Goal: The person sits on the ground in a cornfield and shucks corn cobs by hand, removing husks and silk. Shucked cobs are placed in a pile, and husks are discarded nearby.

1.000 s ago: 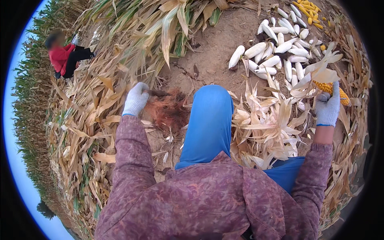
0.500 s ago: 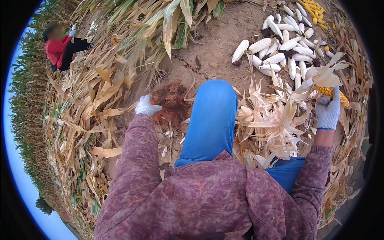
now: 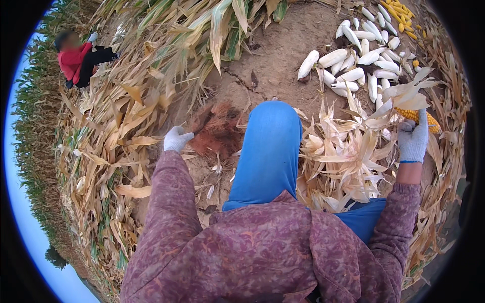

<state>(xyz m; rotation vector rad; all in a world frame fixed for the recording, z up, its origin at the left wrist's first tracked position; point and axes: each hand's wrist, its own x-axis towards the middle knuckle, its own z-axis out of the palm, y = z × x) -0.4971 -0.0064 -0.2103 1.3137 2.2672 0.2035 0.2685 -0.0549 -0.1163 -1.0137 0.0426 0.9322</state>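
My right hand (image 3: 413, 139), in a white knit glove, is wrapped round a yellow ear of corn (image 3: 432, 122). Pale dry husk (image 3: 411, 93) spreads from beside the ear toward the upper left. On the other side, my gloved left hand (image 3: 177, 139) hovers beside a tuft of reddish-brown corn silk (image 3: 217, 131) on the soil. Its fingers are curled and the thumb points right; a thin pale wisp shows above them. What these fingers hold, if anything, is too small to make out.
Between my knee (image 3: 268, 146) and right hand lies a heap of peeled husks (image 3: 348, 156). Several white ears (image 3: 353, 74) lie beyond it, with yellow ears (image 3: 399, 12) farther off. Dry stalks (image 3: 136, 111) bank up on the left, where another person (image 3: 76, 60) in red sits.
My left hand has shifted a little left and down, away from the corn silk. The right hand keeps its hold on the ear, nearly unmoved.
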